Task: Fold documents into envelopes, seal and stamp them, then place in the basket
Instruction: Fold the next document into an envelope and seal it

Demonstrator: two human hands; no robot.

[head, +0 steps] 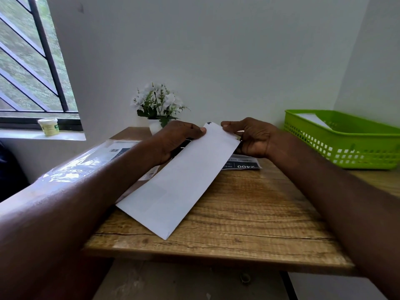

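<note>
Both hands grasp the far end of a long white envelope (179, 180). The left hand (176, 141) pinches the far left corner, thumb on top and the other fingers curled beneath. The right hand (252, 137) pinches the far right corner the same way, its thumb laid on the paper's upper edge. A dark-printed bit of paper shows at the envelope's mouth, between the two thumbs.

From the grip the envelope runs back toward the person and leftward, tilted, its near corner resting on the wooden table (238, 213).

Under the right hand lies a printed sheet (242, 164) marked 2400. Under the left forearm lies a clear plastic packet (91, 161) of stationery. Beyond the grip stands a white pot of white flowers (158, 102). Right of the right hand, well apart, sits a green plastic basket (346, 146) with white paper inside. Far left of the grip, a small tub (48, 126) stands on the window sill.
</note>
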